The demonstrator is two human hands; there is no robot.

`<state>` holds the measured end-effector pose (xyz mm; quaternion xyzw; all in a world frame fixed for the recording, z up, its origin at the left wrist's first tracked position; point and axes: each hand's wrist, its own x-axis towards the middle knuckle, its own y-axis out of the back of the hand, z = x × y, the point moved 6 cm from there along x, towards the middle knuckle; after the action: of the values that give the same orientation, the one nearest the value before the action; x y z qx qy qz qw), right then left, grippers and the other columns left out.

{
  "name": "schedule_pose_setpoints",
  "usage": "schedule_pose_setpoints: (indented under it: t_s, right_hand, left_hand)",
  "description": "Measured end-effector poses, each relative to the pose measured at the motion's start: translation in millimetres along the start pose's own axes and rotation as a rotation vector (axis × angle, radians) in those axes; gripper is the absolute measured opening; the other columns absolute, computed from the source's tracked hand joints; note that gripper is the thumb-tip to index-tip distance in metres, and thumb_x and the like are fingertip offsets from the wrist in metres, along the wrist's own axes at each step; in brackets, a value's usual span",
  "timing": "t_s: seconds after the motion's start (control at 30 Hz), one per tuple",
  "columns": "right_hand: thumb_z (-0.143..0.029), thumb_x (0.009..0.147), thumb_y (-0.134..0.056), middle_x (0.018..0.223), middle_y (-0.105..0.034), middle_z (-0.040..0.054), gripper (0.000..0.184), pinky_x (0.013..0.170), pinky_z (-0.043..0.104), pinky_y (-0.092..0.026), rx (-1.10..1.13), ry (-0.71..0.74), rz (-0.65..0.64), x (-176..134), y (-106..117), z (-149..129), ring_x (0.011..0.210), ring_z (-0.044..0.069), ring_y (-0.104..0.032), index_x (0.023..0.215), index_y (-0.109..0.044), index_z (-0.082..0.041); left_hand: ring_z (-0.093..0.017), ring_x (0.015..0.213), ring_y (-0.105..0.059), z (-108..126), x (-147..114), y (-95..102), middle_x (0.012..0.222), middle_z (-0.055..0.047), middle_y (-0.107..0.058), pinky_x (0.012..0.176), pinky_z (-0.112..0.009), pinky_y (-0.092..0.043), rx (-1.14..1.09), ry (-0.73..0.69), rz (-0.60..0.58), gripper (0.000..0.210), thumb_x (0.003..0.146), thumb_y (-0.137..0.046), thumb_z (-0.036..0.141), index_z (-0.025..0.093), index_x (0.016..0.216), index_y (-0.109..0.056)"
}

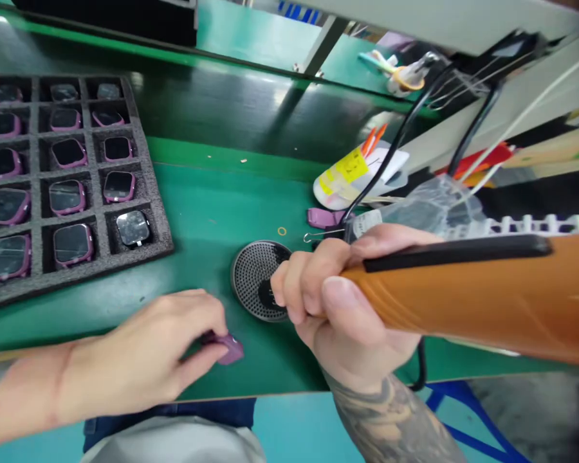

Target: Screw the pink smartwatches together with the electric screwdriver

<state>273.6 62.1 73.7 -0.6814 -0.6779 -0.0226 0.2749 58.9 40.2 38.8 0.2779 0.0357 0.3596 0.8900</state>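
Note:
My left hand (174, 341) is closed over the green bench near its front edge. Between thumb and fingers it pinches a small purple watch case (231, 350), partly hidden by the fingers. My right hand (347, 302) wraps round the narrower end of a thick orange tool (463, 289) with a black strip along its top; the tool runs out of view at the right. Behind my right fingertips is a round black perforated disc (255, 276). Whether the disc belongs to the tool, I cannot tell.
A grey foam tray (152, 193) of purple-framed smartwatches stands at the left; one corner piece lacks a purple frame. A white cup (330, 190), a purple piece (321, 217), a small ring (282, 231) and a black cable (390, 154) lie beyond my right hand.

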Motion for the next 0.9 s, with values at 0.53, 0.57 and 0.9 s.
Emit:
schedule_pose_setpoints:
  t_s: [0.53, 0.57, 0.9]
  right_hand:
    - [-0.03, 0.12, -0.088, 0.081, -0.069, -0.0113, 0.023, 0.056, 0.041, -0.065, -0.147, -0.057, -0.077, -5.2, -1.1, 11.3, 0.05, 0.014, -0.061, 0.139, -0.083, -0.042]
    - [-0.029, 0.12, -0.087, 0.083, -0.069, -0.0107, 0.023, 0.057, 0.042, -0.066, -0.153, -0.052, -0.083, -5.0, -1.1, 10.3, 0.052, 0.015, -0.064, 0.139, -0.083, -0.042]
    - [-0.041, 0.119, -0.096, 0.076, -0.068, -0.0101, 0.032, 0.054, 0.042, -0.066, -0.181, -0.158, 0.115, -31.8, 12.2, -32.8, 0.049, 0.015, -0.061, 0.148, -0.083, -0.043]
  left_hand:
    - [-0.029, 0.127, -0.083, 7.9, -10.3, -22.7, 0.146, -0.014, -0.092, 0.118, -0.041, -0.071, 0.359, -0.327, -0.036, 0.028, 0.129, -0.063, 0.022, 0.018, 0.131, -0.091]
    - [-0.031, 0.13, -0.083, 8.6, -10.2, -22.0, 0.144, -0.015, -0.092, 0.121, -0.043, -0.071, 0.389, -0.325, -0.007, 0.03, 0.129, -0.063, 0.022, 0.017, 0.13, -0.092]
    - [-0.03, 0.105, -0.073, -4.7, -6.8, -27.1, 0.126, -0.012, -0.087, 0.081, -0.045, -0.06, 0.426, -0.26, 0.072, 0.017, 0.124, -0.08, 0.016, 0.015, 0.137, -0.092]
